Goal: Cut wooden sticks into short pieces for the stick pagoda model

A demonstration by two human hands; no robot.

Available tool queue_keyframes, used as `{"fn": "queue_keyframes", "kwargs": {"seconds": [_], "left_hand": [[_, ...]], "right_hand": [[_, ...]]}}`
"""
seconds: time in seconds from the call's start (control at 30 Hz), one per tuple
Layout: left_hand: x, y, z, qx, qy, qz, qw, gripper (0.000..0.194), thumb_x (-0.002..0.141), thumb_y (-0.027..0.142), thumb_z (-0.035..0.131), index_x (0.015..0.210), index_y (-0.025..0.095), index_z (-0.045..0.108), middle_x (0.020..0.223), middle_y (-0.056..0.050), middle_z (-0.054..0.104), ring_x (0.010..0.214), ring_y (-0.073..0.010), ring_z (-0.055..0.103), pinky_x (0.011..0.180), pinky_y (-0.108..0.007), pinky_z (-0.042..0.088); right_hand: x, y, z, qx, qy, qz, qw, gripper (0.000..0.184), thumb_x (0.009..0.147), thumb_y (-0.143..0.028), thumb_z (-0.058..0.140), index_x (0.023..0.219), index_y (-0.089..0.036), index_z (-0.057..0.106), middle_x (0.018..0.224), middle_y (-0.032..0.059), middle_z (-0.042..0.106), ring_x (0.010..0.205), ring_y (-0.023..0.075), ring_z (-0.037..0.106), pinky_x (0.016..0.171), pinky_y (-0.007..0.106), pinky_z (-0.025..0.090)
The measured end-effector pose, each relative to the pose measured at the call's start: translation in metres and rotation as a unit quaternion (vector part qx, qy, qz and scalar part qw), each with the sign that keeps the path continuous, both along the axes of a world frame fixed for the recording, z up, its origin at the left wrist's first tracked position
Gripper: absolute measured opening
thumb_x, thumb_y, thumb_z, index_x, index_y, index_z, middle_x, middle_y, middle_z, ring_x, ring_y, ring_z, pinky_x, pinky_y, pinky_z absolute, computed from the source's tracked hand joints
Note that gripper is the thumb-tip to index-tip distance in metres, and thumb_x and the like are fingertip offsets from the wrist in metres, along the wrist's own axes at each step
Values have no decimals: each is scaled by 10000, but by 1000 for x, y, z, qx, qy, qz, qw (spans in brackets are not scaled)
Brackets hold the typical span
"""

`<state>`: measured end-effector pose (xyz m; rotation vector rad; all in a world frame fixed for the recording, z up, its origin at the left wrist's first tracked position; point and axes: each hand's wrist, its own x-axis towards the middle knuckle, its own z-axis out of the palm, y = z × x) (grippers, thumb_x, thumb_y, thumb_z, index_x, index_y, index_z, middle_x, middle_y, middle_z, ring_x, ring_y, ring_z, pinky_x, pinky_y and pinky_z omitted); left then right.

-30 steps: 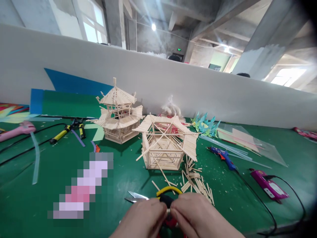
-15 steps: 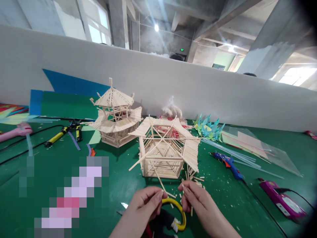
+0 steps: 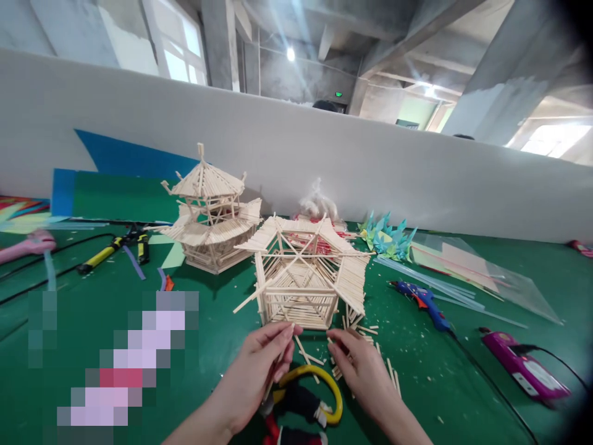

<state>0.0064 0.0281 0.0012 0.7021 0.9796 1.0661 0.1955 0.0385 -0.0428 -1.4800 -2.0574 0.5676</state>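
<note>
An unfinished pavilion of thin wooden sticks stands on the green table, just beyond my hands. My left hand is at its front base, fingers pinched together on what looks like a thin wooden stick. My right hand rests to the right, its fingers curled down into loose sticks scattered on the table; I cannot make out whether it holds one. Yellow-handled cutters lie between and below my hands.
A finished stick pavilion stands at the back left. A blue glue gun and a purple device with cables lie right. Yellow-handled pliers, paper shapes and clear sheets lie further back before a white partition.
Both hands left the cutters near the table's front edge and moved forward to the base of the unfinished pavilion. The cutters now lie on the table.
</note>
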Motion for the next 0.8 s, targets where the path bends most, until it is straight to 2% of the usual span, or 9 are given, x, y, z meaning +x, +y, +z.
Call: {"fn": "queue_keyframes", "kwargs": {"seconds": [0.1, 0.2, 0.33, 0.47, 0.53, 0.67, 0.8], "left_hand": [[-5, -1, -2, 0, -9, 7, 1000, 136, 721, 254, 602, 761, 130, 645, 488, 49, 438, 421, -36, 299, 395, -160, 198], [-15, -3, -5, -5, -20, 14, 1000, 145, 717, 263, 607, 758, 128, 641, 482, 52, 427, 421, -38, 291, 392, -169, 193], [-28, 0, -8, -20, -42, 10, 999, 146, 718, 251, 604, 761, 116, 640, 488, 43, 454, 413, -32, 292, 397, -176, 191], [-37, 11, -11, -42, -69, -6, 997, 137, 676, 247, 632, 741, 125, 636, 466, 50, 462, 374, -16, 288, 390, -174, 173], [-40, 17, -15, -54, -82, -25, 995, 168, 634, 273, 661, 717, 130, 634, 441, 54, 464, 339, -13, 288, 375, -179, 162], [-41, 23, -27, -77, -100, -55, 991, 266, 521, 341, 721, 660, 136, 625, 394, 54, 470, 286, -17, 280, 335, -188, 135], [-41, 19, -35, -91, -105, -68, 988, 304, 508, 368, 720, 686, 138, 629, 382, 61, 470, 268, -13, 279, 331, -186, 122]], "right_hand": [[-3, 0, -8, 36, 5, -27, 999, 237, 840, -221, 394, 989, -194, 577, 871, 65, 610, 781, 180, 574, 698, 277, 447], [-6, -2, -17, 69, 1, -45, 997, 265, 847, -217, 371, 1004, -165, 579, 901, 102, 595, 834, 214, 555, 740, 343, 441], [-5, -1, -35, 182, -47, -24, 982, 255, 838, -170, 387, 1018, -140, 565, 897, 115, 603, 864, 222, 543, 756, 367, 445], [-1, 0, -46, 278, -68, -56, 957, 244, 811, -146, 442, 1033, -138, 546, 915, 121, 596, 864, 218, 544, 718, 354, 460], [-1, -2, -46, 291, -77, -60, 952, 248, 799, -139, 461, 1031, -145, 548, 895, 112, 603, 841, 213, 553, 698, 351, 464], [-7, -6, -39, 271, -103, -60, 955, 259, 790, -129, 465, 1030, -156, 557, 859, 91, 625, 799, 200, 572, 704, 358, 463], [-10, -7, -35, 245, -133, -48, 959, 258, 791, -133, 468, 1028, -146, 567, 846, 86, 627, 786, 194, 567, 730, 368, 449]]}}
